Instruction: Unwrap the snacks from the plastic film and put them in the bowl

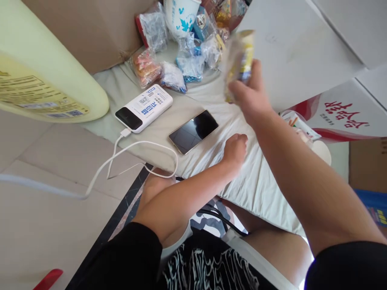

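Note:
My right hand [254, 90] is raised over the far side of the cloth-covered surface. It grips a clear plastic packet with yellow and blue printing [242, 60], smeared by motion. On the pale cloth [208, 165] my left hand [236, 149] rests as a closed fist, with nothing showing in it. To its left lies a smartphone [193, 132], dark screen up. Beyond the right hand's packet, several crumpled plastic wrappers [190, 60] are heaped around a white paper cup [182, 18] with blue leaf prints.
A white power bank [144, 108] with a white cable [121, 157] plugged in lies left of the phone. A large yellow bottle [51, 76] stands at the left. White boxes [299, 52] line the right, with small packets [302, 127] below. My knees are under the near edge.

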Available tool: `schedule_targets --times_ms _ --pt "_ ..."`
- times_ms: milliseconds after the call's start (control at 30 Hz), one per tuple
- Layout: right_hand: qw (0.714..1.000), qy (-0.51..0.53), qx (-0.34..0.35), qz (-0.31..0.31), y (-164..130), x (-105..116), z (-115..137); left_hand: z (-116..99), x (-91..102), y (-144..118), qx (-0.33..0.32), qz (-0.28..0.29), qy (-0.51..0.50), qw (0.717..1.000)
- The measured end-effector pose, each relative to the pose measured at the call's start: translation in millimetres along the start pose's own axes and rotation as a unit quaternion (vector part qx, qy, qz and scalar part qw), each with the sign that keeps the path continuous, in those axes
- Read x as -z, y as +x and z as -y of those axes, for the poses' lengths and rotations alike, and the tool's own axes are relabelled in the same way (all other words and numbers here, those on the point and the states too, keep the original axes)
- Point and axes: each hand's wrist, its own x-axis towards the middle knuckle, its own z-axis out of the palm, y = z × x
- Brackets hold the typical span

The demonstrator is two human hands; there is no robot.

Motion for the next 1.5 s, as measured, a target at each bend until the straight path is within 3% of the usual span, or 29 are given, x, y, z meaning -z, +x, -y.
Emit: schedule_targets --times_ms 67,133,267,333,400,433,500,667,800,933,1033,1200,1300,1367,1500 --pt "0.983 0.144 -0.062 -0.097 -48 31 -11 2 2.0 4 0.010 -0.020 -0.015 1.000" --pt "0.959 0.194 -0.147 -0.143 -103 53 -31 6 3.8 8 0.000 -0.019 0.006 1.000" --pt "0.918 0.252 -0.250 -0.176 -200 66 -74 22 3.3 12 -0.008 0.015 0.087 0.996" --pt "0.914 0.269 -0.253 -0.170 -228 64 -89 30 0.3 11 0.006 0.094 0.122 0.988" --pt "0.920 0.271 -0.232 -0.164 -243 63 -102 39 -3.4 11 0.047 0.209 0.152 0.965" --pt "0.924 0.269 -0.219 -0.161 -247 64 -107 42 -4.9 11 0.058 0.244 0.167 0.954" --pt "0.928 0.273 -0.204 -0.153 -252 66 -116 49 -6.4 13 0.044 0.253 0.197 0.946" --pt "0.919 0.324 -0.185 -0.126 -259 75 -128 52 -3.6 24 0.011 0.209 0.252 0.945" --pt "0.931 0.286 -0.165 -0.156 -262 83 -127 48 -1.4 28 -0.045 0.175 0.278 0.943" --pt "0.950 0.237 -0.146 -0.141 -259 83 -123 52 0.6 27 -0.101 0.169 0.320 0.927" --pt "0.966 0.173 -0.122 -0.150 -255 80 -119 54 2.1 25 -0.166 0.195 0.396 0.882" --pt "0.964 0.138 -0.139 -0.181 -249 77 -117 50 1.7 19 -0.271 0.269 0.559 0.736" --pt "0.964 0.122 -0.145 -0.186 -248 74 -116 49 3.7 18 -0.315 0.279 0.602 0.679" --pt "0.967 0.115 -0.138 -0.179 -248 75 -116 50 7.0 20 -0.345 0.265 0.607 0.665" --pt "0.970 0.026 -0.099 -0.220 -255 89 -124 47 14.1 27 -0.403 0.195 0.579 0.681"
